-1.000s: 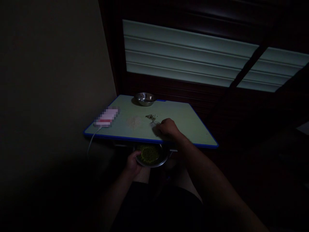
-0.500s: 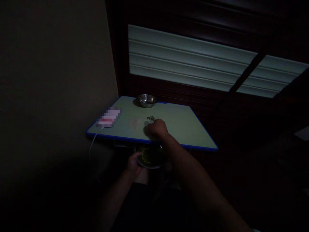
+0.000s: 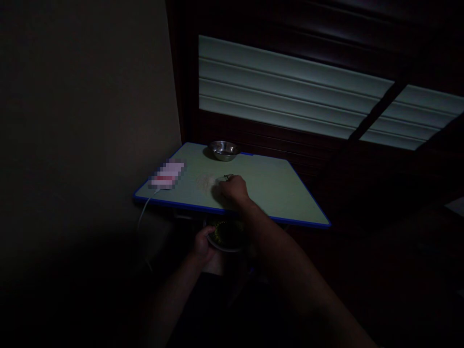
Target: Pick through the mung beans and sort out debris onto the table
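My left hand (image 3: 203, 245) is closed on the rim of a bowl (image 3: 227, 250), just below the table's front edge. Yellow-green grains or bits (image 3: 218, 233) show inside the bowl; its right part lies in shadow and behind my right forearm. Over the table, my right hand (image 3: 235, 187) is closed around a small, pale, see-through object (image 3: 219, 181) whose kind I cannot make out. Left of it is a thin patch of pale grains (image 3: 205, 182) on the tabletop. Small dark bits (image 3: 228, 176) lie just beyond the knuckles, partly covered by the hand.
The pale green table (image 3: 286, 193) has a blue edge. A shiny metal bowl (image 3: 224, 151) stands at its back. On the left lies a blurred-out pink and white device (image 3: 168, 174), its white cable (image 3: 142, 212) hanging over the front edge. A wall rises at left.
My right hand has shifted slightly left and away across the tabletop, now hiding most of the dark bits. My left hand keeps its hold on the bowl. The whole view has swung a little.
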Demonstrator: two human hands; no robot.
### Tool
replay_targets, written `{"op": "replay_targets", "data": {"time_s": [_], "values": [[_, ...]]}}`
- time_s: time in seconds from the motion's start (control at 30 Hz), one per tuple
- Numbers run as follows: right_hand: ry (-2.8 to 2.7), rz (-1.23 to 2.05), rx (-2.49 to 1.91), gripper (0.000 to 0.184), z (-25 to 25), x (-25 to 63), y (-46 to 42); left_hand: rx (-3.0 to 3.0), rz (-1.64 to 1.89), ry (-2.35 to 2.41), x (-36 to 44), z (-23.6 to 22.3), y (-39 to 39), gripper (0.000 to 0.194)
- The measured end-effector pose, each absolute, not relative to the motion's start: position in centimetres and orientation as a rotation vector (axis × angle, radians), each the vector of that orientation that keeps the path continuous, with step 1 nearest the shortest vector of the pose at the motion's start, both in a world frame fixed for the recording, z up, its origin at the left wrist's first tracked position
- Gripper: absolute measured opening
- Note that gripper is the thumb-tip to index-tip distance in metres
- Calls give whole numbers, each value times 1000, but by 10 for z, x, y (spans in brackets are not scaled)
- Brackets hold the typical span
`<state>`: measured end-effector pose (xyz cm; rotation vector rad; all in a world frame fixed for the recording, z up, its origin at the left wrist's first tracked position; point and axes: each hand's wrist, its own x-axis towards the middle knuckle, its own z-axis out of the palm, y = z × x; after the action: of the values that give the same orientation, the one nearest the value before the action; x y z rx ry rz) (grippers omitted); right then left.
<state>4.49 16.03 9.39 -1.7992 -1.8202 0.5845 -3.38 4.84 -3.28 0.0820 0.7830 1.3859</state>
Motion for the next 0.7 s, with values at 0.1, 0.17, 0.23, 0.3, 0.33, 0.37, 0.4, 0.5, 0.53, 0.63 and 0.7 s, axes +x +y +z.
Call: {"op": "replay_targets", "data": {"time_s": [0.1,0.17,0.23,0.3,0.33,0.37,0.4,0.5,0.53,0.63,0.7], "values": [[-1835,594,-1752,23,97,54,165,93,1381,772,-34,-33,48,17],[-1843,561,-1723,20,100,63,170,95,1375,775,-34,-34,48,18],[-1848,548,-1697,18,101,73,176,96,1367,778,-33,-34,48,19],[-1875,592,-1647,17,102,82,182,96,1358,787,-33,-34,49,21],[-1873,606,-1622,17,101,86,184,96,1357,795,-33,-34,49,21],[-1866,626,-1590,17,101,89,186,96,1360,803,-33,-34,49,21],[-1850,650,-1557,16,100,91,189,96,1366,810,-32,-34,49,20],[-1757,753,-1477,12,98,100,195,89,1396,810,-32,-34,49,20],[-1715,794,-1467,11,98,105,197,85,1402,812,-32,-33,49,20],[-1605,924,-1341,16,95,121,201,79,1399,818,-32,-33,49,21],[-1531,962,-1274,20,91,132,201,76,1394,825,-32,-32,49,21]]}}
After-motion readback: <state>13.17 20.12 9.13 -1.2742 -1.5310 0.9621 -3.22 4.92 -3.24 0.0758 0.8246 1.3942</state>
